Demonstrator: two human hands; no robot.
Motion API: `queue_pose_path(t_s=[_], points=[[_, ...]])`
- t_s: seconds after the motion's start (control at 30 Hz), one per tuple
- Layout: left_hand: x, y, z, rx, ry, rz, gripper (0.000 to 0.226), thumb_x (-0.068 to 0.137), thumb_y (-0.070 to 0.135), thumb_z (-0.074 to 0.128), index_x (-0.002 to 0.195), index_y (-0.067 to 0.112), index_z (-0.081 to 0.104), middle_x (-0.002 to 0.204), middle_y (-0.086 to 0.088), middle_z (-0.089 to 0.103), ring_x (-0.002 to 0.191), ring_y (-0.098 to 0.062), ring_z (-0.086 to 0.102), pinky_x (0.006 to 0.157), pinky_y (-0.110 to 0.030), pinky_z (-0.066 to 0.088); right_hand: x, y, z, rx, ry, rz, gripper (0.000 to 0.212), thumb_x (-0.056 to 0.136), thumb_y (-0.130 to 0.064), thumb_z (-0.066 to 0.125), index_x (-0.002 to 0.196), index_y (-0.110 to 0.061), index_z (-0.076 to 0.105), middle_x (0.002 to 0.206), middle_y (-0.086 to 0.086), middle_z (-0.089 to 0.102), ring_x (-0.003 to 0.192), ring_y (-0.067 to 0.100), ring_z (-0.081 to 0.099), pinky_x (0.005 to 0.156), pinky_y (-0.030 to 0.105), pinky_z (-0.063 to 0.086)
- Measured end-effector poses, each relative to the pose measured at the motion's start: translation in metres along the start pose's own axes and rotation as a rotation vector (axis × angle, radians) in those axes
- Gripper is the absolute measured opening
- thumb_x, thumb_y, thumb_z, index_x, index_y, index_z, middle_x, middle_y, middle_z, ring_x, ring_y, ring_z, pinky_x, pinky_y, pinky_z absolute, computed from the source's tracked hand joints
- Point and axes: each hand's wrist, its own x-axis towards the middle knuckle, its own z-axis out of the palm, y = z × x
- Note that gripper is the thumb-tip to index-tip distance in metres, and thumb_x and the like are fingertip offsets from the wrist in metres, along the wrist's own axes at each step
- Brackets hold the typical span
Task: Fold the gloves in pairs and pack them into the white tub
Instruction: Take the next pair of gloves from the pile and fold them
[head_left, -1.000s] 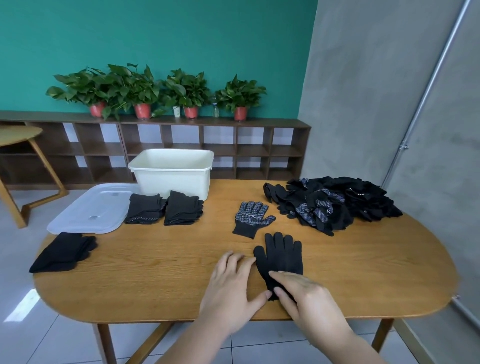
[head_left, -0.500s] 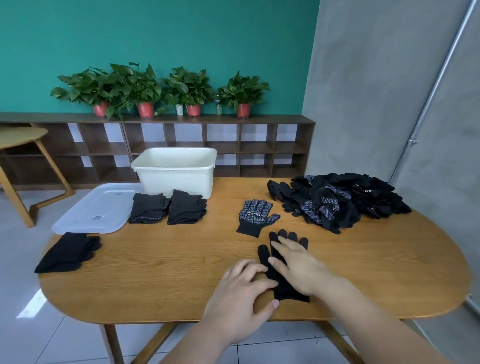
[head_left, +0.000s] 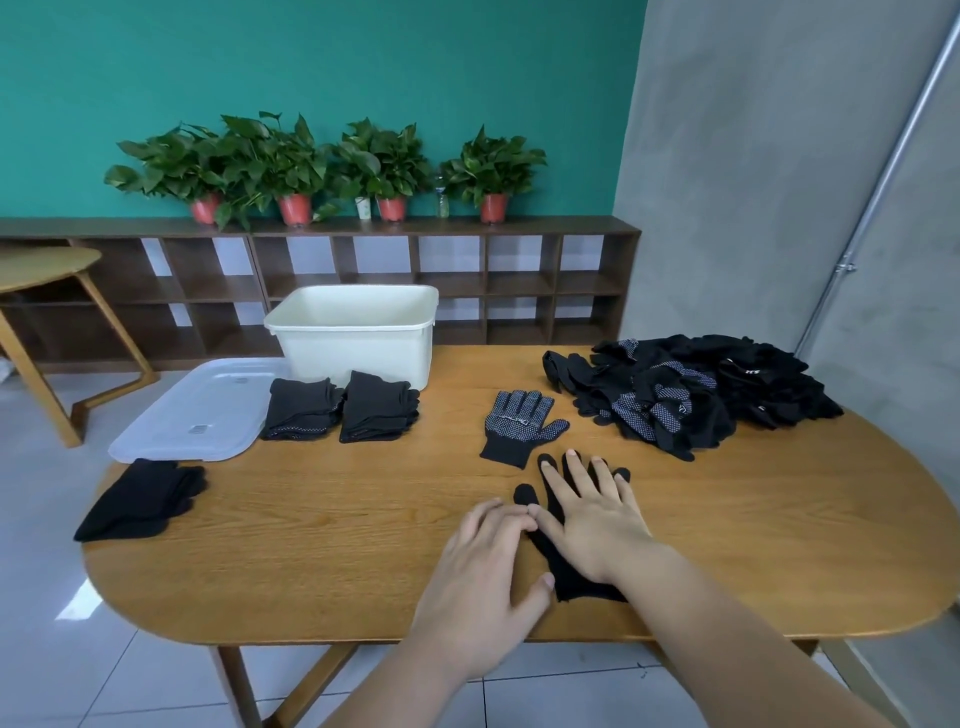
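A black glove lies flat near the table's front edge, fingers pointing away. My right hand lies spread flat on top of it, covering most of it. My left hand rests flat on the table just left of the glove, its fingertips touching the glove's edge. A dotted black glove lies palm up just beyond. A heap of loose black gloves sits at the back right. The white tub stands at the back; its inside is hidden from view.
Two folded glove bundles lie in front of the tub, another folded bundle at the left edge. A clear plastic lid lies left of the tub. A wooden shelf with potted plants stands behind the wooden table.
My right hand has slid forward from the glove's cuff to lie flat over its palm and fingers. My left hand has stayed beside the glove's cuff.
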Motion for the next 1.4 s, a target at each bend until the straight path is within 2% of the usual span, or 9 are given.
queue_pose_path(t_s=[0.13, 0.3, 0.37, 0.5, 0.73, 0.9, 0.97, 1.13, 1.4], points=[[0.001, 0.003, 0.0, 0.025, -0.006, -0.027, 0.047, 0.104, 0.049, 0.04, 0.149, 0.035, 0.036, 0.157, 0.02, 0.036, 0.156, -0.002, 0.008, 0.127, -0.034, 0.021, -0.023, -0.001, 0.012, 0.096, 0.161, -0.085, 0.07, 0.103, -0.071, 0.011, 0.166, -0.042, 0.003, 0.175, -0.008, -0.007, 0.161, 0.023, -0.014, 0.13, 0.048, -0.002], [0.002, 0.002, 0.006, 0.121, 0.017, -0.056, 0.057, 0.103, 0.063, 0.03, 0.151, 0.033, 0.039, 0.155, 0.019, 0.037, 0.154, -0.007, 0.015, 0.127, -0.034, 0.022, -0.047, 0.014, 0.014, 0.352, 0.722, -0.138, 0.039, 0.106, -0.043, 0.041, 0.129, -0.029, 0.069, 0.135, -0.013, 0.06, 0.13, 0.016, 0.049, 0.113, 0.045, 0.039], [0.003, 0.002, 0.006, 0.151, 0.009, -0.062, 0.068, 0.098, 0.074, 0.03, 0.151, 0.033, 0.041, 0.155, 0.02, 0.035, 0.153, -0.008, 0.016, 0.127, -0.035, 0.022, -0.053, 0.023, 0.02, 0.276, 0.661, -0.122, 0.037, 0.101, -0.045, 0.046, 0.122, -0.03, 0.071, 0.125, -0.016, 0.063, 0.121, 0.016, 0.054, 0.111, 0.044, 0.041], [0.003, 0.003, 0.006, 0.178, -0.004, -0.083, 0.075, 0.093, 0.08, 0.033, 0.151, 0.033, 0.043, 0.157, 0.021, 0.032, 0.154, -0.011, 0.014, 0.128, -0.038, 0.021, -0.062, 0.035, 0.031, 0.126, 0.517, -0.15, 0.049, 0.099, -0.055, 0.048, 0.141, -0.033, 0.063, 0.15, -0.015, 0.053, 0.144, 0.016, 0.038, 0.121, 0.046, 0.034], [-0.002, -0.004, 0.001, -0.009, 0.017, 0.012, 0.054, 0.092, 0.075, 0.05, 0.136, 0.044, 0.056, 0.147, 0.033, 0.039, 0.15, 0.003, 0.014, 0.125, -0.033, 0.022, -0.072, 0.037, 0.03, 0.225, 0.47, -0.133, 0.054, 0.097, -0.068, 0.044, 0.142, -0.041, 0.059, 0.15, -0.024, 0.05, 0.147, 0.01, 0.032, 0.126, 0.046, 0.025], [-0.002, -0.011, 0.002, -0.162, 0.005, 0.022, 0.039, 0.081, 0.071, 0.071, 0.111, 0.047, 0.07, 0.135, 0.041, 0.048, 0.146, 0.004, 0.025, 0.12, -0.035, 0.025, -0.083, 0.041, 0.02, 0.576, 0.547, -0.21, 0.018, 0.093, -0.038, 0.075, 0.11, -0.045, 0.074, 0.132, -0.031, 0.061, 0.143, 0.007, 0.039, 0.116, 0.036, 0.037], [-0.002, -0.013, 0.003, -0.185, -0.003, 0.022, 0.032, 0.079, 0.068, 0.075, 0.102, 0.046, 0.072, 0.132, 0.04, 0.051, 0.143, 0.001, 0.031, 0.117, -0.037, 0.028, -0.089, 0.043, 0.016, 0.682, 0.507, -0.253, 0.023, 0.087, -0.023, 0.082, 0.09, -0.044, 0.074, 0.122, -0.027, 0.067, 0.138, 0.01, 0.045, 0.111, 0.037, 0.04], [-0.002, -0.015, 0.005, -0.214, 0.013, 0.004, 0.026, 0.078, 0.064, 0.076, 0.097, 0.045, 0.074, 0.131, 0.04, 0.052, 0.141, -0.001, 0.034, 0.115, -0.037, 0.03, -0.09, 0.042, 0.015, 0.562, 0.365, -0.364, 0.02, 0.076, -0.047, 0.082, 0.091, -0.045, 0.069, 0.118, -0.027, 0.063, 0.129, 0.013, 0.049, 0.109, 0.04, 0.04], [0.0, -0.017, 0.008, -0.2, 0.052, 0.001, 0.017, 0.083, 0.053, 0.076, 0.097, 0.045, 0.075, 0.132, 0.038, 0.054, 0.141, 0.0, 0.034, 0.115, -0.039, 0.034, -0.09, 0.044, 0.015, 0.572, 0.35, -0.384, 0.016, 0.075, -0.043, 0.081, 0.088, -0.045, 0.072, 0.125, -0.027, 0.062, 0.137, 0.01, 0.044, 0.109, 0.034, 0.041]])
